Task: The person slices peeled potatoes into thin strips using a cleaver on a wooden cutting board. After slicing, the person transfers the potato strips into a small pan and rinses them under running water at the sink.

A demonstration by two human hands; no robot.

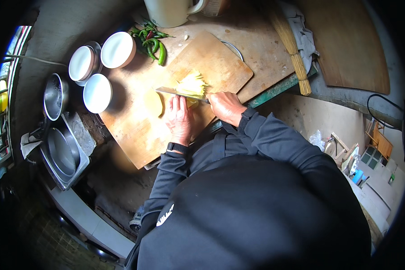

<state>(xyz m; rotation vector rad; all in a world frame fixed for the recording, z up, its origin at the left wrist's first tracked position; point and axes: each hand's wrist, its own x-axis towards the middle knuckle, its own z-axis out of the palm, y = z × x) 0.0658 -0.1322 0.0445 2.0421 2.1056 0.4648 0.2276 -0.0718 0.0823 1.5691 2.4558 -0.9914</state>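
Observation:
My right hand [226,106] grips the handle of a kitchen knife [167,90], its blade pointing left across a wooden cutting board [222,64]. Against the near side of the blade, the fingertips of my left hand [180,118] press on pale yellow slices [191,102], which look like potato. These slices are mostly covered by the fingers. A larger loose slice [154,103] lies to the left of my left hand. Just beyond the blade is a heap of pale yellow shreds [192,82], partly washed out by bright light.
Green chillies [162,54] lie beyond the board, near a white bowl [117,50] and another bowl [98,93]. A large pale jug [168,13] stands at the back. At left are metal basins [55,96]; at right, a straw brush [295,60] overhangs the table's green edge [273,89].

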